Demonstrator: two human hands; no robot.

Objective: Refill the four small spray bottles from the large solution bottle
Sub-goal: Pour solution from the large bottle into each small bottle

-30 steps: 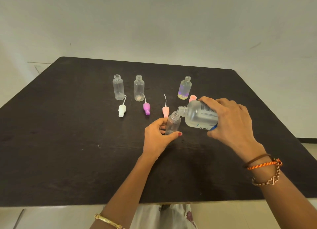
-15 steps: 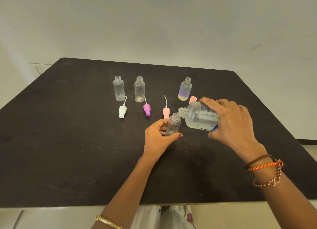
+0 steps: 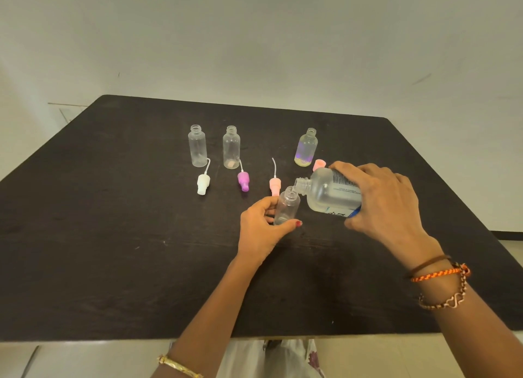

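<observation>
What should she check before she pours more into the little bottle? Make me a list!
1. Little bottle held steady: ok, the left hand grips it upright on the table.
2. Big bottle held firmly: ok, the right hand wraps round it, tipped.
3. Big bottle's mouth over the little bottle's opening: ok, they meet at the rim.
4. How full the little bottle is: cannot tell, the liquid is clear.
5. Other three small bottles open and upright: ok.
6. Spray tops within reach: ok, white, purple and pink lie nearby.
</observation>
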